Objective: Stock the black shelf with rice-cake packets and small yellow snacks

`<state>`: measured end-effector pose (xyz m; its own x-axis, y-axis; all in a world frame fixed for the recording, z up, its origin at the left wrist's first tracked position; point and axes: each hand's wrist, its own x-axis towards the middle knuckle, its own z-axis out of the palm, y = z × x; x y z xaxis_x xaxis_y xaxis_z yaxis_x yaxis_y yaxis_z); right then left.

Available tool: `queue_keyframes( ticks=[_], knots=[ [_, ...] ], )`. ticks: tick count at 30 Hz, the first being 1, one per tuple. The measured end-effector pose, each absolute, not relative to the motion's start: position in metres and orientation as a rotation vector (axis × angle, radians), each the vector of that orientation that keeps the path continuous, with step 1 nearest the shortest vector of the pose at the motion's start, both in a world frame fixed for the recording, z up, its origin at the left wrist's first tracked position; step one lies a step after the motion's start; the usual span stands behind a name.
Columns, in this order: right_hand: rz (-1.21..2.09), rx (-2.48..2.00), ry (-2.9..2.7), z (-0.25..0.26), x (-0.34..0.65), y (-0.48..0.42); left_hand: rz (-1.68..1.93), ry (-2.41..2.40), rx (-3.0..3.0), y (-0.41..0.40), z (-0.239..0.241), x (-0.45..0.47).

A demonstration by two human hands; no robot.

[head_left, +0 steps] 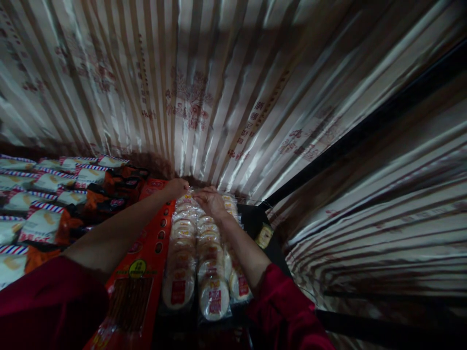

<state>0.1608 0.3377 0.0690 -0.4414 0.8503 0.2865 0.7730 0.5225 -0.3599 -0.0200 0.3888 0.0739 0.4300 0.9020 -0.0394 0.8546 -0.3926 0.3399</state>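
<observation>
Rows of flat round cakes in clear wrappers (214, 297) with red labels run away from me on a dark surface. At the far end of the left row, my left hand (177, 187) is closed, its fingertips mostly hidden. My right hand (210, 200) reaches over the far end of the middle row, fingers drawn together and pointing left. A shiny wrapped cake (187, 199) lies between the two hands, close to the fingers of both. Dimness and blur hide what exactly the fingers grip.
Left of the rows lies a long red-orange packet (140, 265). Several white bags with striped edges (44, 223) fill the far left. A small yellowish packet (264, 236) sits on the dark surface (251, 218) at right. Pleated printed curtain (204, 97) hangs behind, crossed by a black bar (365, 121).
</observation>
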Motion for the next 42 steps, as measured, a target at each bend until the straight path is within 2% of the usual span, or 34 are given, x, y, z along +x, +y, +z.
queue_keyframes(
  ticks=[27, 34, 42],
  knots=[
    [0.322, -1.405, -2.293, 0.069, 0.151, 0.333, 0.387, 1.582, 2.431, 0.374, 0.085, -0.026],
    [0.269, -1.490, -2.253, 0.069, 0.148, 0.334, 0.057, 1.441, 2.487, 0.365, 0.090, -0.031],
    [0.236, -1.526, -2.260, 0.070, 0.145, 0.335, -0.005, 1.443, 2.551, 0.357, 0.095, -0.029]
  ],
)
